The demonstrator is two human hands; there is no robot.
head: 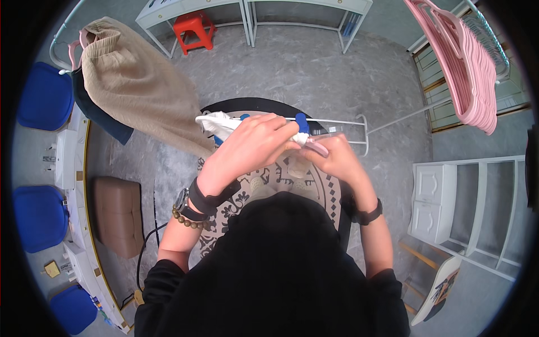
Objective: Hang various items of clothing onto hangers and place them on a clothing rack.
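Note:
My left hand (257, 141) is closed on a bunched piece of white fabric (219, 123), whose loose end sticks out towards the left. Close beside it, my right hand (332, 156) grips a pink hanger (316, 147), of which only a short part shows between the two hands. The rest of the hanger is hidden by the fabric and fingers. To the left, beige trousers (126, 84) with an elastic waist hang from a pink hanger, over a dark garment (99, 111). Many pink hangers (467, 71) hang close together at the upper right.
Below the hands lie a patterned round rug (332, 198) and the white lower bars (345, 122) of the clothes rack. A brown padded stool (118, 215) stands left. Further off are a red plastic stool (193, 31), white desks (189, 9) and a white shelf unit (476, 202).

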